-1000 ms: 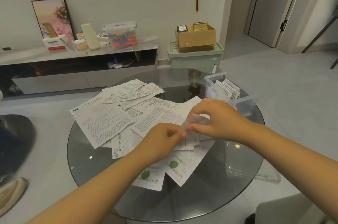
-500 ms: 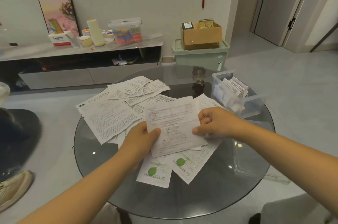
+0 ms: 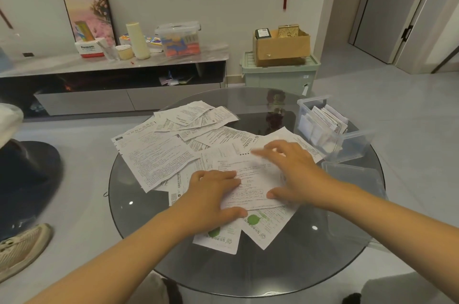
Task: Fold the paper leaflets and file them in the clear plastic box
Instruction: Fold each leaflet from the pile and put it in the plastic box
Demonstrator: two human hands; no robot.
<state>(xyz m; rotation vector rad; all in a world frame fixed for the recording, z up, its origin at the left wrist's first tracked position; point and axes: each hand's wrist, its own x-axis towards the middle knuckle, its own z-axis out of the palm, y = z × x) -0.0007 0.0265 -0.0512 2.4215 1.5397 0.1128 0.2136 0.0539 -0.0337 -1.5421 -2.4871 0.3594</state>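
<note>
A printed white leaflet (image 3: 253, 179) lies flat on top of a heap of loose leaflets (image 3: 159, 157) spread over the round glass table (image 3: 298, 259). My left hand (image 3: 213, 199) presses on the leaflet's left side with straight fingers. My right hand (image 3: 288, 169) lies spread over its right side, fingers blurred, thumb on the lower edge. At the table's right rim stands the clear plastic box (image 3: 347, 142), open, with several folded leaflets upright inside.
The box's clear lid (image 3: 352, 177) lies flat on the table just right of my right wrist. Two leaflets with green leaf logos (image 3: 250, 231) stick out below my hands. A low TV bench, a green bin and a cardboard box stand behind the table.
The leaflet that both hands held up has been laid flat on the heap. Both hands have let go of its edges and now press on it with spread fingers.
</note>
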